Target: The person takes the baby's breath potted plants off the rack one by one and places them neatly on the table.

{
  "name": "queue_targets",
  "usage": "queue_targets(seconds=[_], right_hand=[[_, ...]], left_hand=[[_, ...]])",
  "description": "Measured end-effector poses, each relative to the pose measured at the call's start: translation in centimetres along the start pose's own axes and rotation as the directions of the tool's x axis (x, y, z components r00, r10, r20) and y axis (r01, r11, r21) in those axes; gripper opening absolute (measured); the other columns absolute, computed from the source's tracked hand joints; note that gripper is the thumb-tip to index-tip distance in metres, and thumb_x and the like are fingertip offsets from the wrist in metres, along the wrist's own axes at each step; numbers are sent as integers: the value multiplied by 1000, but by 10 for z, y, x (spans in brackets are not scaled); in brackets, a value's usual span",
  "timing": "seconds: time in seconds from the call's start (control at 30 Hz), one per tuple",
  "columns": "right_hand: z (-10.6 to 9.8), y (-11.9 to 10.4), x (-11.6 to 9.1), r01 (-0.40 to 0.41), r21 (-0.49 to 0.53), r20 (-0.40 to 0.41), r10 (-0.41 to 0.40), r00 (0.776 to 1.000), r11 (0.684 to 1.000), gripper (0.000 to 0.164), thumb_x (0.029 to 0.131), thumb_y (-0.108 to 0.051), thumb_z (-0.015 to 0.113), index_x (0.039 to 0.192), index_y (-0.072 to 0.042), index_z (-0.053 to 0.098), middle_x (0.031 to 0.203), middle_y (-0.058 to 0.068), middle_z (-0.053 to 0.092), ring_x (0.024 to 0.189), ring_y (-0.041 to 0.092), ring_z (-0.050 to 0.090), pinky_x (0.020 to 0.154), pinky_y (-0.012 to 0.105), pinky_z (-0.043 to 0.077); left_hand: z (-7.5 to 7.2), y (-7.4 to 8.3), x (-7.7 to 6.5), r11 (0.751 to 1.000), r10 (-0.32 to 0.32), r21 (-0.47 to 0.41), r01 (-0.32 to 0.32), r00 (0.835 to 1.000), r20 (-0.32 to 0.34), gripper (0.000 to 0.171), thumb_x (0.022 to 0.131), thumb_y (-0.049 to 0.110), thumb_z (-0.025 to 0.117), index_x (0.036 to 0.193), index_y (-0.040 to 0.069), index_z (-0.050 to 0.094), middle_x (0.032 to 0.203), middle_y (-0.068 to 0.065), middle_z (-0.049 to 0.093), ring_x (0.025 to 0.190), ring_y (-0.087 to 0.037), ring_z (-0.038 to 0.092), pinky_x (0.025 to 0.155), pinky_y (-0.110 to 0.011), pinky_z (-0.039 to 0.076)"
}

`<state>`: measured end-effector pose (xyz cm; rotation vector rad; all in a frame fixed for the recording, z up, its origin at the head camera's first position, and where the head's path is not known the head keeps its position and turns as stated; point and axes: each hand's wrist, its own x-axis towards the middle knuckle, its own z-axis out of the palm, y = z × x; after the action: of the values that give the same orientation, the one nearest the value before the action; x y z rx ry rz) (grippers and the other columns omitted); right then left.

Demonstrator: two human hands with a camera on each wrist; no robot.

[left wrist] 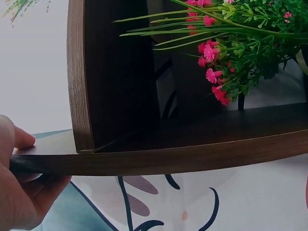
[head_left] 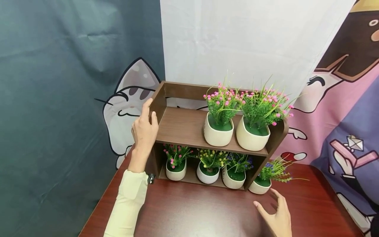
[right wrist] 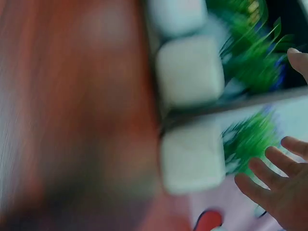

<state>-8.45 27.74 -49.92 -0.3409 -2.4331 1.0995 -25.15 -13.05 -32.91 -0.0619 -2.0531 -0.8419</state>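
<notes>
A brown wooden two-tier shelf (head_left: 180, 126) stands on the table. My left hand (head_left: 145, 130) holds the edge of its left side panel; in the left wrist view the thumb and fingers lie on opposite faces of the panel (left wrist: 192, 161). My right hand (head_left: 279, 215) is spread above the table with nothing in it. Just beyond its fingertips, against the shelf's right side, sits a white pot with blue flowers (head_left: 260, 187). In the blurred right wrist view, the spread right fingers (right wrist: 260, 190) overlap this plant's greenery.
Two pots with pink flowers (head_left: 218, 135) occupy the right half of the upper tier. Below stand a pink-flowered pot (head_left: 176, 172), a yellow-flowered pot (head_left: 208, 177) and another blue-flowered pot (head_left: 234, 179). Printed curtains (head_left: 59, 98) hang behind the reddish table (head_left: 189, 207).
</notes>
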Motion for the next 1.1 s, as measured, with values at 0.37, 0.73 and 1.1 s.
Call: queue_targets(seconds=[0.37, 0.73, 1.1], right_hand=[[-3, -89, -9, 348, 304, -8, -363, 932, 887, 86, 59, 7, 82, 135, -7, 44, 125, 6, 52, 115, 11, 49, 88, 18, 39], [-16, -198, -10, 400, 385, -8, -430, 903, 832, 94, 59, 9, 82, 140, -5, 36, 133, 8, 46, 117, 26, 50, 90, 24, 41], [27, -217, 34, 344, 278, -101, -329, 939, 897, 90, 71, -30, 81, 141, -4, 31, 134, 15, 42, 121, 29, 44, 94, 45, 38]], left_hand=[[0, 1, 0, 1000, -2, 1, 2, 1000, 11, 40, 95, 21, 50, 135, 27, 48, 49, -5, 38, 39, -21, 30, 42, -35, 23], [-3, 3, -1, 1000, -10, 1, 10, 1000, 30, 40, 96, 20, 49, 136, 26, 45, 49, -5, 37, 39, -22, 31, 43, -35, 23], [-1, 3, 0, 1000, 17, 14, -17, 1000, -3, 41, 94, 18, 51, 135, 25, 47, 48, -6, 36, 38, -21, 29, 42, -35, 22]])
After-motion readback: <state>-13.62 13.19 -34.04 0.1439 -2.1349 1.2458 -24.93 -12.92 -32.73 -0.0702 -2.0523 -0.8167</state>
